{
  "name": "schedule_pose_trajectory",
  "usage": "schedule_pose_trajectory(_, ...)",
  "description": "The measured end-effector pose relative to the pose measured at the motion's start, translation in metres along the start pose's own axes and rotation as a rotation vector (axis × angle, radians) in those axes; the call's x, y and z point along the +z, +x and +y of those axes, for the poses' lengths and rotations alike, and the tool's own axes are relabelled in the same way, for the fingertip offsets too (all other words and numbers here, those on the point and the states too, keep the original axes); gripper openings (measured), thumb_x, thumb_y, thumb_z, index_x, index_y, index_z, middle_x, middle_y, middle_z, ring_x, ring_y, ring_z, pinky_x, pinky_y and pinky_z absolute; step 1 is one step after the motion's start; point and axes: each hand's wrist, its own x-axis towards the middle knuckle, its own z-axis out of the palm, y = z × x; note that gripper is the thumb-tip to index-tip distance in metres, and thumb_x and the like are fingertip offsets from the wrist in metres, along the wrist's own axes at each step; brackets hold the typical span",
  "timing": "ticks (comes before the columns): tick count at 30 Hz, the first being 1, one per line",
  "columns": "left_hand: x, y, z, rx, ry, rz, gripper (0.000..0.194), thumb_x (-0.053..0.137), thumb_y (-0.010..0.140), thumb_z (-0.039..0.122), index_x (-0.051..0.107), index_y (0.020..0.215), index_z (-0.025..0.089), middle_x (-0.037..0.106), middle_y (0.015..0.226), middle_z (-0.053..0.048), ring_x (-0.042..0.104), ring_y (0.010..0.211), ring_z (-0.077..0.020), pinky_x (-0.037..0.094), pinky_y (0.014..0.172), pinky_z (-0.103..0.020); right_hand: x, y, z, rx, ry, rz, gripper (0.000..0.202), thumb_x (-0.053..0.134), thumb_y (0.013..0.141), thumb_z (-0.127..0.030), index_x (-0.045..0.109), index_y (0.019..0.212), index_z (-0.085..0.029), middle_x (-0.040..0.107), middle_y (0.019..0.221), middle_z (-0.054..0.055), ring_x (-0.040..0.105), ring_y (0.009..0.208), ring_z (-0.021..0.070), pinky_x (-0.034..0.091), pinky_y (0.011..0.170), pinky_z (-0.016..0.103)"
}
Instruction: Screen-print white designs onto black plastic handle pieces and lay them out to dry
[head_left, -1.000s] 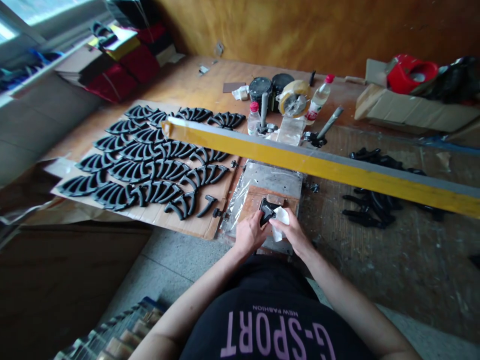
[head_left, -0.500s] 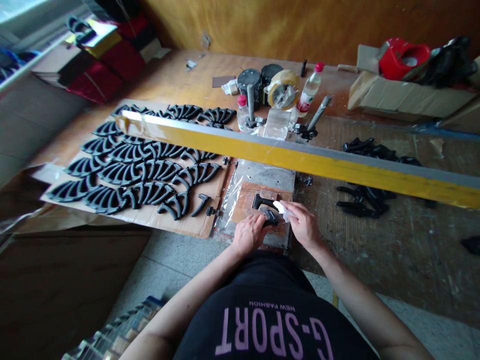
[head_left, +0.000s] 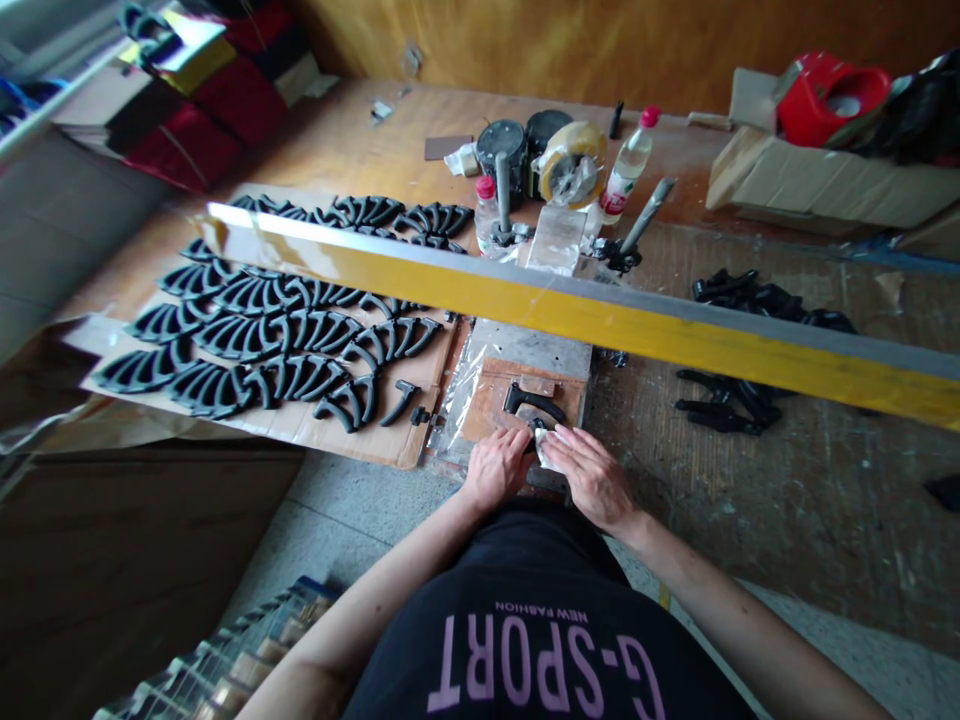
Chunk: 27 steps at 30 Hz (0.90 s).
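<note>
My left hand (head_left: 497, 466) is closed on a black curved part (head_left: 535, 432), which is mostly covered by my fingers. My right hand (head_left: 594, 474) pinches a white cloth (head_left: 550, 450) and presses it against that part. Just beyond both hands, another black handle-shaped piece (head_left: 534, 402) lies on a brown pad (head_left: 491, 386). To the left, a cardboard sheet (head_left: 375, 450) bears rows of similar black pieces (head_left: 307, 335). One single piece (head_left: 399, 402) lies at its right end, nearest my left hand.
A long yellow-sided bar (head_left: 600, 310) crosses above the bench. Behind it stand bottles (head_left: 628, 165), a tape roll (head_left: 574, 165), dark jars (head_left: 501, 150) and upright metal rods (head_left: 648, 215). Loose black parts (head_left: 727, 400) lie to the right. A cardboard box (head_left: 810, 175) sits at the back right.
My right hand has moved down and left, bringing the white cloth from above onto the part in my left hand. That part is now more hidden. The view has shifted slightly.
</note>
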Motion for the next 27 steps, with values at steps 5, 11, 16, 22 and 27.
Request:
schedule_pose_trajectory(5,-0.001,0.001,-0.002,0.033,0.0,0.012,0.011,0.048,0.091,0.03,0.054,0.092,0.02,0.065,0.085,-0.003,0.06,0.083,-0.0195,0.042,0.068,-0.03,0.004,0.015,-0.001,0.038,-0.013,0.003,0.041,0.038,0.095,-0.008,0.057,0.13,-0.016,0.058,0.133,0.006,0.046,0.131,0.0236,0.038,0.11,0.046)
schedule_pose_trajectory(11,-0.001,0.001,-0.001,-0.005,0.008,-0.021,0.006,0.051,0.088,0.025,0.053,0.086,0.021,0.064,0.081,-0.003,0.06,0.081,-0.0197,0.043,0.066,-0.029,0.002,0.007,-0.001,0.011,0.016,-0.029,0.044,0.037,0.094,-0.006,0.055,0.132,-0.018,0.058,0.133,0.006,0.048,0.13,0.0211,0.038,0.111,0.044)
schedule_pose_trajectory(16,0.0,0.001,-0.002,0.006,-0.031,0.011,0.013,0.05,0.09,0.032,0.055,0.093,0.02,0.066,0.086,-0.004,0.061,0.083,-0.0193,0.044,0.07,-0.029,0.006,0.016,0.001,0.057,0.02,-0.014,0.042,0.039,0.095,-0.009,0.057,0.131,-0.019,0.057,0.134,0.004,0.047,0.13,0.0219,0.038,0.11,0.044)
schedule_pose_trajectory(22,-0.001,0.001,0.0,-0.011,-0.012,-0.019,0.009,0.049,0.09,0.027,0.055,0.088,0.02,0.065,0.082,-0.004,0.061,0.082,-0.0193,0.045,0.069,-0.028,0.004,0.013,-0.001,0.048,0.033,-0.03,0.043,0.04,0.094,-0.007,0.056,0.132,-0.017,0.057,0.134,0.006,0.049,0.128,0.0206,0.039,0.109,0.04)
schedule_pose_trajectory(27,0.0,0.001,-0.003,-0.011,-0.038,0.012,0.023,0.048,0.093,0.04,0.058,0.098,0.02,0.067,0.088,-0.005,0.063,0.085,-0.0191,0.046,0.071,-0.028,-0.002,0.038,0.008,0.052,0.018,-0.027,0.038,0.046,0.092,-0.013,0.061,0.126,-0.02,0.063,0.127,0.005,0.056,0.117,0.0217,0.047,0.097,0.037)
